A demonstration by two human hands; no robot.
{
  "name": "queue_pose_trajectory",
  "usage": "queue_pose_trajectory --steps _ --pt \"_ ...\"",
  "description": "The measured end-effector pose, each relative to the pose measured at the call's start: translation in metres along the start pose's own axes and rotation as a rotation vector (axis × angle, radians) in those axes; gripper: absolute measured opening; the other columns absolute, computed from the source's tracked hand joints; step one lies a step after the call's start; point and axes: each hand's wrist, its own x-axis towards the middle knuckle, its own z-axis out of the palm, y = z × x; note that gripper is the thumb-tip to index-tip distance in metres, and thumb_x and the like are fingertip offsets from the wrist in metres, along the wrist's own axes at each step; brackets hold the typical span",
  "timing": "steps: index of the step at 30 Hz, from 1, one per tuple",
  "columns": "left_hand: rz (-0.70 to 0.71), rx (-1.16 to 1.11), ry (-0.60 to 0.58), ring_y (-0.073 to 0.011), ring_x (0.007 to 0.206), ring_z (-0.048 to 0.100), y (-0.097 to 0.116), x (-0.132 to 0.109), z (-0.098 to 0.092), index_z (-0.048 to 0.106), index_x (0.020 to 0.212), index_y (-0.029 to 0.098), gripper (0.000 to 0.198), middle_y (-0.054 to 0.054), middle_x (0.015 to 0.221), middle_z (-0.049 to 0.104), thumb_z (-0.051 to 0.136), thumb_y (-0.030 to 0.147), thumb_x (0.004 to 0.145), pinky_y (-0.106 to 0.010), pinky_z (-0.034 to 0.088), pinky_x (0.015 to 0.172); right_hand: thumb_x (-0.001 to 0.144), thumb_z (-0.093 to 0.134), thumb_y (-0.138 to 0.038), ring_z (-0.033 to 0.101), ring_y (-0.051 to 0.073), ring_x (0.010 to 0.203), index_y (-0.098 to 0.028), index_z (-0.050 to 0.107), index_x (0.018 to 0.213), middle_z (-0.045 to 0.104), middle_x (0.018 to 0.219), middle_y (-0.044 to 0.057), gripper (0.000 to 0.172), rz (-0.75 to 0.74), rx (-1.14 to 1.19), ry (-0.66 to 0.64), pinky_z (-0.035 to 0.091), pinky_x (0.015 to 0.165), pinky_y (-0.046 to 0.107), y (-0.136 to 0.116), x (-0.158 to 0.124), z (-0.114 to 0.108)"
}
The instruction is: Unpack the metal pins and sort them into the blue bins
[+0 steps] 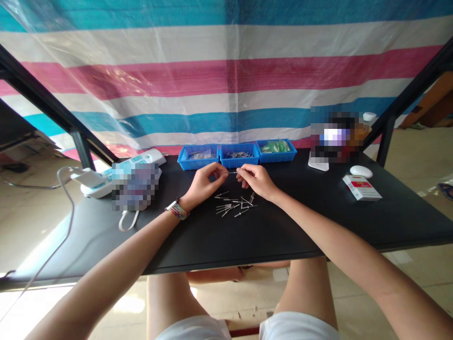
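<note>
Both hands were found at the middle of the black table (pixel 198 238), raised just in front of a row of three blue trays. The left hand (pixel 208 182) was nearly closed, its thumb and forefinger bent into a loop and meeting at the tips on one end of a thin metal rod (pixel 232 172). The right hand (pixel 257 182) was likewise nearly closed, with thumb and forefinger pinching the other end and the remaining fingers curled beneath. The rod lay roughly level across the short gap between the hands.

A scatter of similar loose rods (pixel 242 214) lay on the table nearer the person, some crossing one another. The middle tray (pixel 239 163) contained more metal pieces; the left tray (pixel 198 164) held what appeared to be clear plastic, and the right tray (pixel 278 156) green and whitish packets. A patterned band (pixel 179 210) was worn on the left wrist. A white power strip (pixel 154 159) stood at the table's left side. At the right, a white oval object (pixel 361 171) rested just behind a red-and-white box (pixel 363 188).
</note>
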Motion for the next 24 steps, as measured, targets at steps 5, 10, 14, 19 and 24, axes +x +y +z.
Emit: queue_pose_trajectory --steps 5,10,14,19,24 --pt "0.000 0.072 0.020 -0.0184 0.078 0.063 -0.003 0.001 -0.001 0.071 0.088 0.019 0.032 -0.004 0.083 0.071 0.067 0.048 0.100 -0.030 0.049 0.074 0.088 0.075 -0.061 0.065 0.013 0.055 -0.019 0.072 0.092 0.074 0.081 0.003 0.041 0.019 0.057 0.012 0.053 0.051 0.025 0.001 0.001 -0.001" --pt "-0.007 0.098 0.022 -0.0187 0.077 0.065 -0.004 0.001 -0.002 0.071 0.082 0.019 0.038 -0.003 0.081 0.073 0.063 0.051 0.103 -0.030 0.048 0.073 0.076 0.087 -0.044 0.067 0.013 0.057 -0.020 0.069 0.091 0.070 0.082 0.000 0.033 0.001 0.135 0.063 0.056 0.050 0.024 0.000 0.002 -0.001" --pt "-0.006 0.101 -0.004 -0.0196 0.078 0.067 -0.002 0.001 -0.002 0.071 0.079 0.019 0.043 -0.004 0.081 0.074 0.060 0.052 0.104 -0.031 0.049 0.073 0.077 0.087 -0.044 0.067 0.014 0.057 -0.020 0.067 0.085 0.068 0.076 -0.001 0.032 -0.022 0.128 0.081 0.056 0.050 0.024 0.001 0.001 0.001" --pt "-0.032 0.091 -0.052 -0.0202 0.079 0.067 -0.005 0.001 -0.004 0.070 0.085 0.019 0.040 -0.004 0.082 0.073 0.053 0.047 0.106 -0.032 0.050 0.076 0.083 0.082 -0.046 0.064 0.014 0.054 -0.020 0.070 0.087 0.071 0.076 0.001 0.028 -0.083 0.034 0.187 0.054 0.050 0.027 0.000 0.012 -0.008" --pt "0.014 0.232 -0.206 -0.0202 0.081 0.063 -0.007 0.002 -0.008 0.069 0.085 0.019 0.013 -0.003 0.086 0.070 0.063 0.030 0.090 -0.032 0.049 0.077 0.094 0.071 -0.040 0.066 0.019 0.069 -0.020 0.080 0.114 0.077 0.119 0.013 0.030 -0.310 -0.388 0.457 0.056 0.066 0.036 0.003 0.029 -0.031"
